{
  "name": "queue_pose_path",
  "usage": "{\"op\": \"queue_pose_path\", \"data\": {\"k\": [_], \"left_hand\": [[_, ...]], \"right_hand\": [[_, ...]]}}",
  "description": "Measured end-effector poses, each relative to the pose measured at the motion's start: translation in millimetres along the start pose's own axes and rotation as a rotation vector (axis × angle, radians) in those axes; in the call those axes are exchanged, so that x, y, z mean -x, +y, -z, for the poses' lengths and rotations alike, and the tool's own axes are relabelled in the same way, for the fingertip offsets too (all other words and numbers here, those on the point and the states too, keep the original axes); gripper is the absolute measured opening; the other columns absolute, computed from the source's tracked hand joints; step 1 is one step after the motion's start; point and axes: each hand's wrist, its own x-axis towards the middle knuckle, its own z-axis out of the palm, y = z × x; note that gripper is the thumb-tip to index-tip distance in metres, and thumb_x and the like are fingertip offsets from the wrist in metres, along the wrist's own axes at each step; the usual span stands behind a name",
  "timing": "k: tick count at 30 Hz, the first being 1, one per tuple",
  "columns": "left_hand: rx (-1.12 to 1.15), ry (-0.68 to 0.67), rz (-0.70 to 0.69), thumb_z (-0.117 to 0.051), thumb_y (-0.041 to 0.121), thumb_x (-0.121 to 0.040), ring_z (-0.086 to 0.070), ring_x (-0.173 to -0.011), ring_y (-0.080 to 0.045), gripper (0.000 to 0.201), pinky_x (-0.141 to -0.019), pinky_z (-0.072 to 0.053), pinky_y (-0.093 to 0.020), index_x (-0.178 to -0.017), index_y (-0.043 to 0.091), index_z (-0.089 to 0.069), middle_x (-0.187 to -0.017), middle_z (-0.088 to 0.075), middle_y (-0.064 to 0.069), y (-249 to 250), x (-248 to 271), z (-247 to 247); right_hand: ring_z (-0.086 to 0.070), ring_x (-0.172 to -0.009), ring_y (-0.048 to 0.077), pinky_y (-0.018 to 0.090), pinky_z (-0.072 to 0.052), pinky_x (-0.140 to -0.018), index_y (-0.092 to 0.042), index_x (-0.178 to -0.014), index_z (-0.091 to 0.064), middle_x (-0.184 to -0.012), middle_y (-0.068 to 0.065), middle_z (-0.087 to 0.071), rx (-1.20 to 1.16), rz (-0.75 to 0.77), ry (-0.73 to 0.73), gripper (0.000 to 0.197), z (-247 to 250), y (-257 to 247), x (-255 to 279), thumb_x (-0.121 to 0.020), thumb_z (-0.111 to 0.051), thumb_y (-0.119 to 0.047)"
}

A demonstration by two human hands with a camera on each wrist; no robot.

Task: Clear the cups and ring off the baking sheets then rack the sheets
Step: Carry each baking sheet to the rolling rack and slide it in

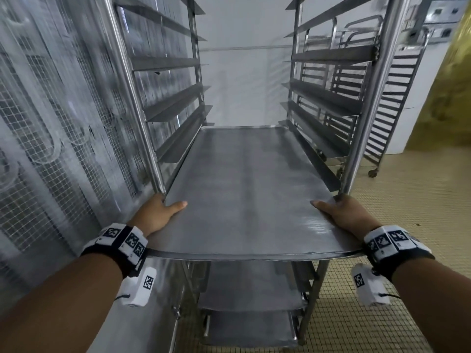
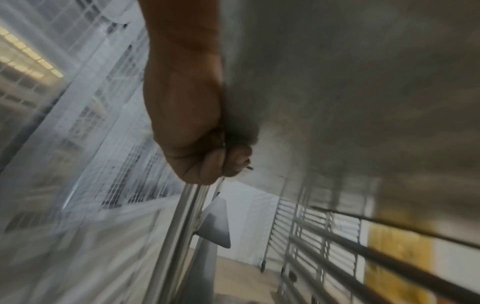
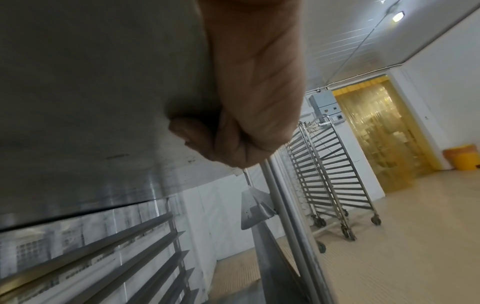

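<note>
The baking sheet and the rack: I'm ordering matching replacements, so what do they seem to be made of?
The baking sheet looks like dull grey metal, possibly aluminium: a matte, streaked surface with soft glare and a thin rolled rim. The rack looks like stainless steel: its round posts are brighter and give sharp highlights, and its angled runners are brushed grey. The exact alloys cannot be told.

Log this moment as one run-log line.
left hand: grips flat grey metal baking sheet | right hand: grips it | sheet: part-way into steel rack

Dim, soft light — blurred wrist views (edges warped).
</note>
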Motion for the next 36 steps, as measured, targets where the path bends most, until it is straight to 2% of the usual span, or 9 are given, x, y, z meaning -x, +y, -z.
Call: {"op": "queue_pose_path", "data": {"k": [3,5,7,10,13,16,23,30,36], "left_hand": [[-0.292,-0.100,0.065,-0.059,0.069,-0.088,-0.062,-0.121,-0.031,0.077,-0.099,-0.049,-0.041,-0.139,0.012,-0.053,-0.133,-0.065,-0.007,7,0,12],[-0.486,-0.120,0.036,-0.057,0.069,-0.088,-0.054,-0.131,-0.034,0.082,-0.106,-0.046,-0.046,-0.149,0.017,-0.042,-0.149,-0.052,-0.013,17,7,21],[-0.605,-0.104,-0.063,-0.060,0.067,-0.088,-0.041,-0.142,-0.036,0.085,-0.113,-0.039,-0.049,-0.155,0.021,-0.033,-0.158,-0.037,-0.015,35,24,23],[-0.569,-0.187,-0.210,-0.054,0.079,-0.081,-0.033,-0.148,-0.026,0.096,-0.118,-0.030,-0.039,-0.157,0.023,-0.033,-0.163,-0.033,-0.007,67,58,14],[-0.517,-0.363,-0.265,-0.041,0.096,-0.064,-0.029,-0.150,-0.016,0.116,-0.122,-0.024,-0.036,-0.156,0.027,-0.035,-0.164,-0.032,0.003,90,93,-5],[-0.552,-0.438,-0.265,-0.044,0.098,-0.063,-0.020,-0.153,-0.014,0.116,-0.125,-0.018,-0.038,-0.157,0.032,-0.033,-0.167,-0.026,0.005,89,113,-26],[-0.759,-0.288,-0.389,-0.007,0.104,-0.060,-0.013,-0.156,-0.019,0.122,-0.125,-0.016,-0.048,-0.159,0.037,-0.026,-0.169,-0.019,0.004,67,127,-46],[-0.858,-0.259,-0.428,-0.027,0.085,-0.083,-0.011,-0.157,-0.015,0.089,-0.122,-0.019,-0.038,-0.159,0.040,-0.022,-0.169,-0.016,0.007,73,135,-50],[-0.791,-0.184,-0.419,-0.007,0.100,-0.066,-0.023,-0.154,-0.015,0.107,-0.122,-0.026,-0.041,-0.154,0.046,-0.033,-0.166,-0.028,0.011,70,116,-57]], "right_hand": [[-0.067,-0.083,0.023,0.035,-0.048,-0.075,-0.019,-0.103,-0.067,-0.093,0.002,-0.073,0.194,0.000,0.001,0.065,9,-9,5,-0.070,-0.066,-0.075],[-0.066,-0.098,0.031,0.039,-0.051,-0.084,-0.020,-0.131,-0.051,-0.114,0.009,-0.068,0.384,0.027,0.022,0.088,19,-18,13,-0.068,-0.059,-0.081],[-0.059,-0.113,0.038,0.044,-0.051,-0.093,-0.017,-0.142,-0.040,-0.129,0.018,-0.060,0.520,0.085,0.047,0.091,28,-29,27,-0.076,-0.057,-0.077],[-0.048,-0.129,0.037,0.047,-0.043,-0.104,-0.019,-0.145,-0.041,-0.143,0.016,-0.050,0.559,0.222,0.025,0.082,26,-54,56,-0.084,-0.050,-0.075],[-0.044,-0.135,0.030,0.043,-0.038,-0.109,-0.022,-0.145,-0.043,-0.148,0.009,-0.046,0.459,0.317,-0.183,0.083,5,-78,93,-0.084,-0.046,-0.078],[-0.040,-0.138,0.024,0.040,-0.034,-0.112,-0.022,-0.145,-0.045,-0.150,0.004,-0.044,0.493,0.404,-0.308,0.087,-20,-80,118,-0.082,-0.042,-0.082],[-0.034,-0.143,0.016,0.038,-0.029,-0.114,-0.030,-0.147,-0.042,-0.155,-0.005,-0.038,0.632,0.635,-0.215,0.084,-26,-59,128,-0.083,-0.035,-0.085],[-0.032,-0.146,0.017,0.038,-0.029,-0.115,-0.030,-0.149,-0.042,-0.156,-0.005,-0.039,0.680,0.704,-0.154,0.080,-36,-50,125,-0.089,-0.025,-0.080],[-0.031,-0.147,0.019,0.036,-0.027,-0.117,-0.026,-0.150,-0.042,-0.157,0.000,-0.039,0.704,0.689,-0.088,0.082,-47,-49,119,-0.092,-0.012,-0.076]]}}
